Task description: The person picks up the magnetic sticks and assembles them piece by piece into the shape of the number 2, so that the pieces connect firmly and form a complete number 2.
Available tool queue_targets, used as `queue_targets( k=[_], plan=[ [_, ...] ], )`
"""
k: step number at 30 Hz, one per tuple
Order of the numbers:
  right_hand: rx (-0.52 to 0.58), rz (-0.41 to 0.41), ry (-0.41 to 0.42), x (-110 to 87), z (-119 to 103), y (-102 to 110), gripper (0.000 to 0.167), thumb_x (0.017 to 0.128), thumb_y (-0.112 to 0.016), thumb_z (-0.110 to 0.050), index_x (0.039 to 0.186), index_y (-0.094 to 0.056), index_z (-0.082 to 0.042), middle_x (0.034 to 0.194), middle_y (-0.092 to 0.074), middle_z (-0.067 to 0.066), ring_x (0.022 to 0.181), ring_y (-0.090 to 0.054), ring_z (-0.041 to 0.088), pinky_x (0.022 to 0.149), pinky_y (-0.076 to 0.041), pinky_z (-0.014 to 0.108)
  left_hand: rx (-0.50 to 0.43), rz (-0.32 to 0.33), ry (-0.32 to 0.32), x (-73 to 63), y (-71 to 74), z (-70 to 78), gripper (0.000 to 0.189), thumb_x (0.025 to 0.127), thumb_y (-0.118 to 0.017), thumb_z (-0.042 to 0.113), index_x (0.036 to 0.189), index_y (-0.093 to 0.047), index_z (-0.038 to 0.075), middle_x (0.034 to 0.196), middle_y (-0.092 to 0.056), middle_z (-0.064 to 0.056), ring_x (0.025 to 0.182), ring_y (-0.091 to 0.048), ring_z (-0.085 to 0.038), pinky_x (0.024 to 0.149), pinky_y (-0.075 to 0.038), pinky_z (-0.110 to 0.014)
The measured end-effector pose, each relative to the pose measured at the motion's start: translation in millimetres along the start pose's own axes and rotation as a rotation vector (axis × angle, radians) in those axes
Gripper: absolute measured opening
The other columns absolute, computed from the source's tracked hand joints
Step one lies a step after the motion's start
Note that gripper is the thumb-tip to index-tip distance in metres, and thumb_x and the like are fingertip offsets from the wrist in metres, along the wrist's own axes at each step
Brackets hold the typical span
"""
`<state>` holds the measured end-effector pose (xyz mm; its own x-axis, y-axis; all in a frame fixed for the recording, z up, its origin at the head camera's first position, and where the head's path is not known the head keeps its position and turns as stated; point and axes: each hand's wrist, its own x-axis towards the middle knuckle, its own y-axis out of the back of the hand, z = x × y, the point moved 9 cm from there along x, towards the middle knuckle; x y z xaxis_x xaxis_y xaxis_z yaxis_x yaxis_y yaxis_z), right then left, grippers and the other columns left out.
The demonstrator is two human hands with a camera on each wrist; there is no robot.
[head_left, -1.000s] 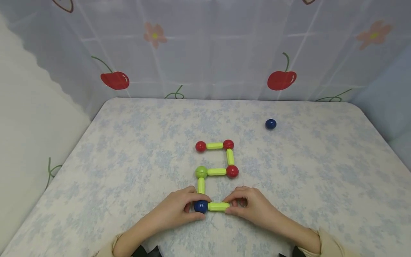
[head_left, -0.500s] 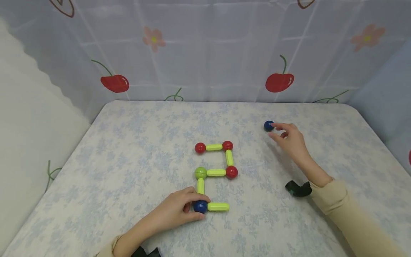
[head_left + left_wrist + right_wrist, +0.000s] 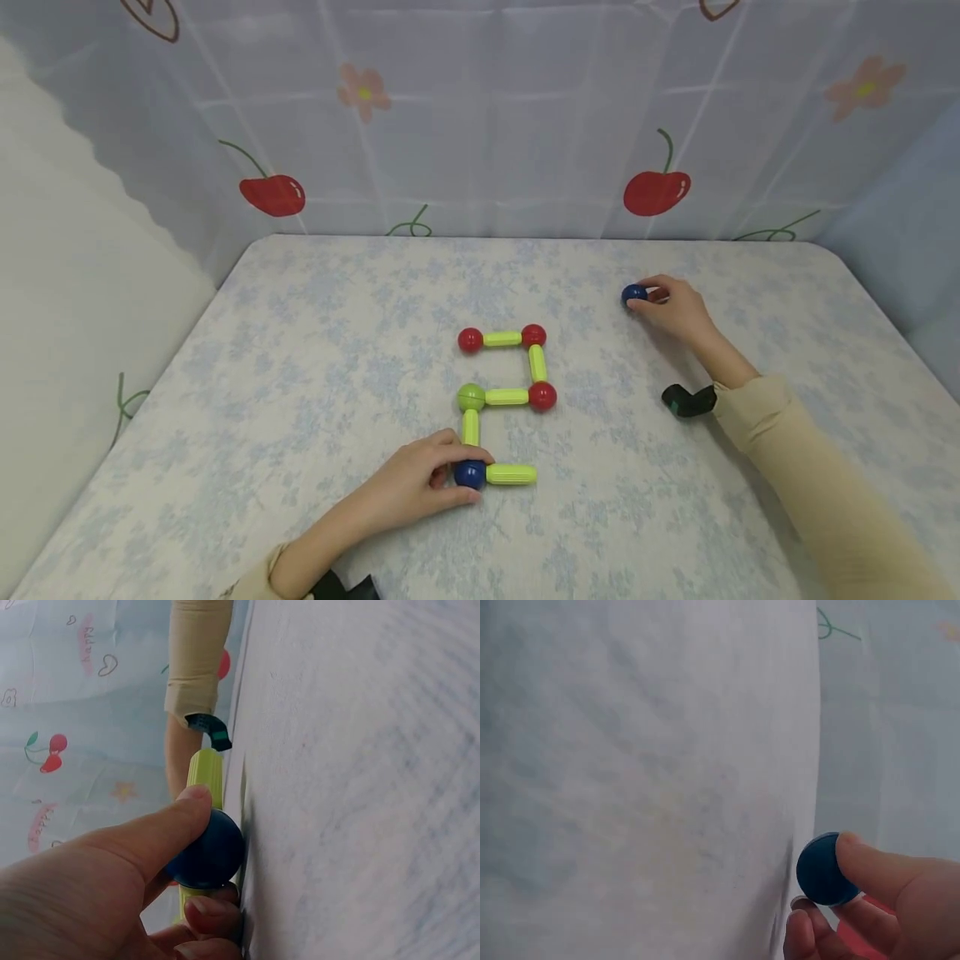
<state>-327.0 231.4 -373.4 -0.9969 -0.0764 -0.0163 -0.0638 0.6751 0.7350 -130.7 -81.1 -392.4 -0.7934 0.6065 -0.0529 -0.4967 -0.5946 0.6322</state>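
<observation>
My left hand point(image 3: 412, 479) pinches a blue ball point(image 3: 470, 475) at the near corner of a chain of balls and rods. From that ball one yellow-green rod point(image 3: 512, 475) points right with its far end bare, and another rod point(image 3: 470, 427) runs away to a green ball point(image 3: 471, 397). Farther along the chain come more rods and red balls point(image 3: 542, 396). At the back right, my right hand point(image 3: 678, 310) pinches a second blue ball point(image 3: 633, 295) between thumb and fingers. In the right wrist view this blue ball point(image 3: 826, 870) is seen close to the tabletop.
The table point(image 3: 337, 333) wears a pale cloth with blue flowers. A curtain with cherries point(image 3: 657, 193) hangs behind its far edge. A dark strap end point(image 3: 688, 402) sticks out by the right sleeve point(image 3: 802, 467).
My right hand has left the bare rod, reached to the back right and taken hold of the loose blue ball. The left hand keeps its hold on the near blue ball.
</observation>
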Motion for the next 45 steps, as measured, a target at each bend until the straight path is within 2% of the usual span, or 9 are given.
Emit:
queue_targets(
  k=[4,6,9,12,14,20,25,35,45],
  plan=[
    [0.028,-0.023,-0.007,-24.5,-5.1,-0.8,0.054,0.091,-0.061,-0.034,0.129,-0.048,0.003,0.111,-0.049,0.023,0.101,-0.047,0.037,0.075,-0.045,0.045,0.003,-0.001,-0.003,0.5,-0.3,0.4,0.037,0.083,-0.070,0.036,0.119,-0.064,0.027,0.080,-0.047,0.007,0.059,-0.041,-0.004,0.050,-0.036,-0.020],
    [0.043,-0.048,0.032,-43.4,-14.7,-3.8,0.053,0.091,-0.062,-0.035,0.128,-0.049,0.001,0.109,-0.051,0.020,0.098,-0.050,0.034,0.071,-0.046,0.041,0.008,0.002,0.003,0.4,0.5,0.0,0.037,0.083,-0.070,0.036,0.118,-0.064,0.028,0.080,-0.047,0.007,0.059,-0.041,-0.004,0.051,-0.037,-0.020],
    [0.051,-0.072,0.139,-75.6,-36.0,-12.9,0.044,0.090,-0.065,-0.028,0.123,-0.055,0.000,0.101,-0.055,0.015,0.089,-0.054,0.028,0.064,-0.046,0.035,0.017,0.009,0.004,0.0,2.6,0.1,0.036,0.083,-0.070,0.036,0.118,-0.064,0.028,0.081,-0.047,0.008,0.060,-0.042,-0.004,0.051,-0.037,-0.020],
    [0.079,-0.124,0.254,-107.2,-59.6,-30.5,0.034,0.087,-0.069,-0.019,0.115,-0.061,-0.002,0.087,-0.056,0.007,0.076,-0.054,0.021,0.058,-0.043,0.029,0.019,0.014,-0.005,-0.4,4.1,0.8,0.035,0.083,-0.070,0.035,0.117,-0.064,0.028,0.081,-0.046,0.008,0.060,-0.042,-0.005,0.052,-0.037,-0.021],
    [0.112,-0.171,0.302,-124.9,-71.5,-45.7,0.031,0.084,-0.072,-0.017,0.110,-0.063,-0.004,0.080,-0.054,0.001,0.069,-0.051,0.016,0.055,-0.041,0.027,0.021,0.017,-0.011,-0.6,5.0,1.3,0.035,0.084,-0.070,0.035,0.117,-0.064,0.027,0.081,-0.046,0.008,0.060,-0.041,-0.005,0.051,-0.037,-0.020],
    [0.218,-0.354,0.351,-160.2,-90.0,-86.1,0.033,0.080,-0.076,-0.024,0.107,-0.064,-0.008,0.077,-0.052,-0.004,0.066,-0.048,0.011,0.056,-0.041,0.025,0.016,0.021,-0.018,-0.9,5.1,2.0,0.035,0.084,-0.070,0.034,0.117,-0.064,0.026,0.081,-0.046,0.008,0.060,-0.041,-0.004,0.051,-0.037,-0.020],
    [0.250,-0.415,0.340,-170.3,-92.6,-99.5,0.034,0.080,-0.075,-0.024,0.108,-0.064,-0.009,0.078,-0.052,-0.003,0.067,-0.047,0.011,0.057,-0.041,0.025,0.012,0.021,-0.020,-1.1,4.6,1.6,0.035,0.084,-0.070,0.034,0.117,-0.064,0.026,0.080,-0.046,0.006,0.060,-0.041,-0.004,0.051,-0.036,-0.020],
    [0.163,-0.402,0.333,-173.3,-97.6,-109.8,0.033,0.079,-0.076,-0.030,0.107,-0.066,-0.015,0.076,-0.052,-0.009,0.065,-0.045,0.010,0.056,-0.039,0.025,0.026,0.018,0.006,-0.6,5.3,1.1,0.036,0.083,-0.072,0.032,0.118,-0.064,0.027,0.082,-0.047,0.009,0.060,-0.042,-0.005,0.052,-0.038,-0.021],
    [0.150,-0.404,0.325,-174.5,-98.1,-110.1,0.035,0.079,-0.076,-0.030,0.108,-0.065,-0.015,0.077,-0.052,-0.009,0.067,-0.045,0.011,0.058,-0.039,0.026,0.028,0.014,-0.014,0.2,4.0,1.6,0.042,0.084,-0.071,0.034,0.124,-0.062,0.025,0.079,-0.046,0.007,0.059,-0.041,-0.004,0.050,-0.036,-0.020]
  ],
)
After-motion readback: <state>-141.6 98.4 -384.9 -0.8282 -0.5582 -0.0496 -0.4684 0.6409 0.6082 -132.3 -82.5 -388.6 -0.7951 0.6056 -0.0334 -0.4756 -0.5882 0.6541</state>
